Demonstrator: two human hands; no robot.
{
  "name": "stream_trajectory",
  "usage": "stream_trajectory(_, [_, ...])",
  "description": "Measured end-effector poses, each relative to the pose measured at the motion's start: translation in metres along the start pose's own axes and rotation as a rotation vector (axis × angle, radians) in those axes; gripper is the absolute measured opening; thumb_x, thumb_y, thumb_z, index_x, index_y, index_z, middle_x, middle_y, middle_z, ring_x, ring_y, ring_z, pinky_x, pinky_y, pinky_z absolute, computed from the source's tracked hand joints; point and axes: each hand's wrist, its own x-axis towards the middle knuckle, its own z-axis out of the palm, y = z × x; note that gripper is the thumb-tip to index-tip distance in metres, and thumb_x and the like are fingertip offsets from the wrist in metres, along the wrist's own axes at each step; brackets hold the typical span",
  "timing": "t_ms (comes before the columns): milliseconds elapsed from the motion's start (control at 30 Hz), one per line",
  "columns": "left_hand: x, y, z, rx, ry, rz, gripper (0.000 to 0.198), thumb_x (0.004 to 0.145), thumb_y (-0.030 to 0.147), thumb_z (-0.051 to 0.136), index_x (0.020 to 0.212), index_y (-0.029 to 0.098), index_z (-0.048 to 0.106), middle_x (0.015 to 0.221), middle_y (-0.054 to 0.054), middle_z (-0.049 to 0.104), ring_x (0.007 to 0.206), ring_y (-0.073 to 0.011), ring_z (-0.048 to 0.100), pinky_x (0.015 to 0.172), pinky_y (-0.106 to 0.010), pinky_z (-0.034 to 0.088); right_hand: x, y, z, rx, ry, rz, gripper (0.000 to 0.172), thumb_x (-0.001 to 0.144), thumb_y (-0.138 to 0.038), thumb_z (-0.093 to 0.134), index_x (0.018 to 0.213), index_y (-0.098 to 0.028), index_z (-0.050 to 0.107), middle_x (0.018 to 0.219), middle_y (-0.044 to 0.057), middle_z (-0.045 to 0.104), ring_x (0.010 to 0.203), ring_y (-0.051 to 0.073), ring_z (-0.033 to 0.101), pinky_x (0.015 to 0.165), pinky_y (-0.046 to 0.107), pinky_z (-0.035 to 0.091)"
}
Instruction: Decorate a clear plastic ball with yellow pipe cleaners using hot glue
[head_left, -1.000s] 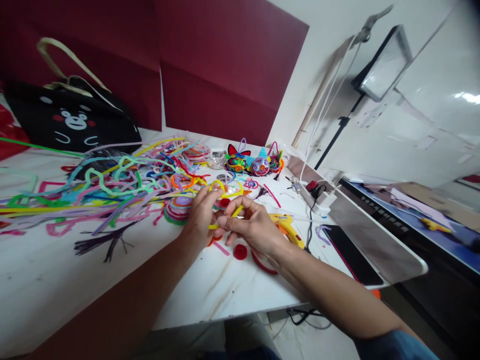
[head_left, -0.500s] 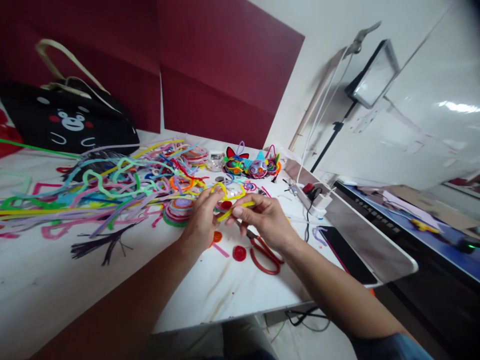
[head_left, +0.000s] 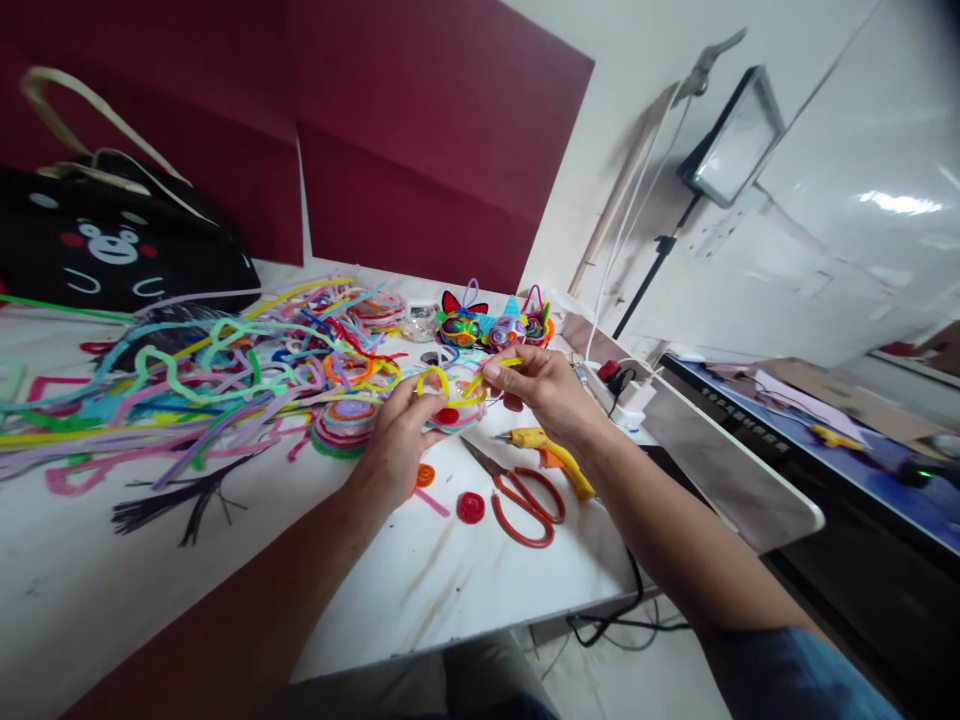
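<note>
My left hand [head_left: 397, 440] rests on the white table [head_left: 112, 570], its fingers pinched on a small piece with a red coil and a yellow loop [head_left: 442, 395]. My right hand [head_left: 544, 385] is raised just right of it, fingers pinched on the free end of the yellow pipe cleaner [head_left: 487, 378] that runs from that piece. A big heap of coloured pipe cleaners [head_left: 210, 380] lies to the left of both hands.
Red-handled scissors [head_left: 525, 500], a yellow glue gun [head_left: 551, 450] and small red [head_left: 471, 507] and orange [head_left: 425, 475] coils lie near the hands. Finished coloured figures [head_left: 491, 325] stand behind. A black bear bag [head_left: 112, 240] sits far left, a power strip [head_left: 622, 385] right.
My right hand has lifted up and to the right, drawing the yellow pipe cleaner away from my left hand. The scissors and glue gun it covered now show.
</note>
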Motion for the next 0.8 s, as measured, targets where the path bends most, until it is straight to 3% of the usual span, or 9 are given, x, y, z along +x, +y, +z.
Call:
stream_trajectory(400, [-0.001, 0.002, 0.001, 0.042, 0.017, -0.025, 0.037, 0.065, 0.026, 0.071, 0.101, 0.022, 0.064, 0.113, -0.006, 0.069, 0.108, -0.0272, 0.065, 0.08, -0.035, 0.056, 0.005, 0.01, 0.001, 0.041, -0.016, 0.045, 0.041, 0.057, -0.047, 0.09, 0.072, -0.016, 0.069, 0.06, -0.003, 0.06, 0.053, 0.008, 0.047, 0.047, 0.021, 0.031])
stream_trajectory(800, [-0.001, 0.002, 0.001, 0.018, 0.008, -0.009, 0.034, 0.067, 0.027, 0.071, 0.1, 0.022, 0.066, 0.108, -0.005, 0.07, 0.103, -0.0265, 0.066, 0.079, -0.036, 0.057, 0.005, 0.011, 0.005, 0.023, 0.023, 0.056, 0.044, 0.054, -0.052, 0.09, 0.069, -0.017, 0.068, 0.056, -0.004, 0.058, 0.05, 0.008, 0.044, 0.047, 0.022, 0.033])
